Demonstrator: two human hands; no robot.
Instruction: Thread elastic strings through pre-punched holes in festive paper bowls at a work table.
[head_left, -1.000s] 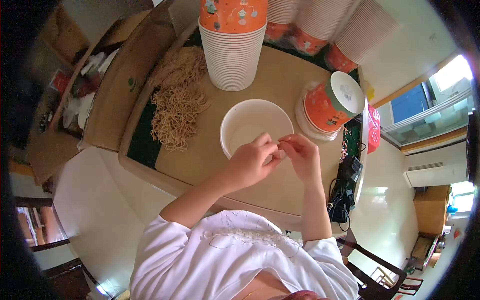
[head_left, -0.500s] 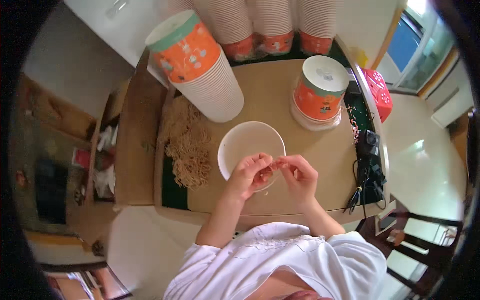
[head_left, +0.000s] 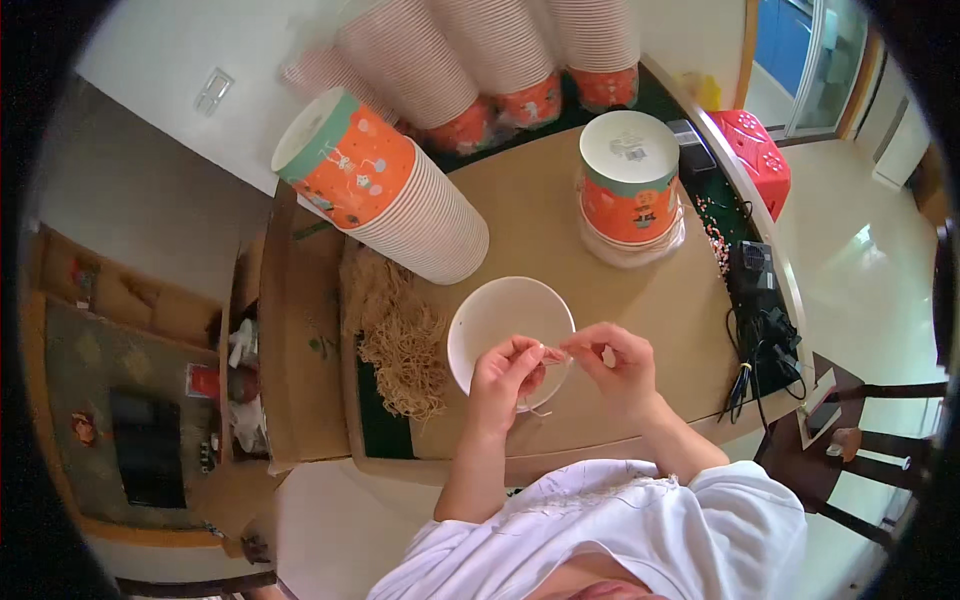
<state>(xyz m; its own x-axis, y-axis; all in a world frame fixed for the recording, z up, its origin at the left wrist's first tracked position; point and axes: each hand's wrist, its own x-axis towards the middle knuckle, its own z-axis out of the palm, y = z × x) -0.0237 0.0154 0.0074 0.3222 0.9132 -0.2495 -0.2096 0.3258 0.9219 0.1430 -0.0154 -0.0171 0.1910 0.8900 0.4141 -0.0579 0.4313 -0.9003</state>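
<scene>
Over the near edge of a white round bowl [head_left: 500, 310], my two hands meet with fingertips almost touching. My left hand [head_left: 503, 385] is closed in a pinch, and my right hand [head_left: 622, 372] pinches too. Between them is something thin and small, too fine to name. A short pale strand [head_left: 541, 412] shows just below the left hand, by the bowl's near rim. Left of the bowl lies a tangled heap of tan string-like strands [head_left: 405, 360]. A tilted stack of white, orange and green paper tubs [head_left: 375, 185] rests beside the heap.
An upturned paper tub [head_left: 630, 185] stands at the right on a wrapped base. Plastic-wrapped tub stacks [head_left: 490, 60] line the back. A black adapter with cables [head_left: 755, 270] and scattered small pink bits [head_left: 718, 245] lie along the right edge. Beyond is a red stool [head_left: 752, 160].
The whole view has shifted and turned slightly. My right hand's fingertips have drawn a little away from the left hand's. Both hands keep their pinch over the bowl.
</scene>
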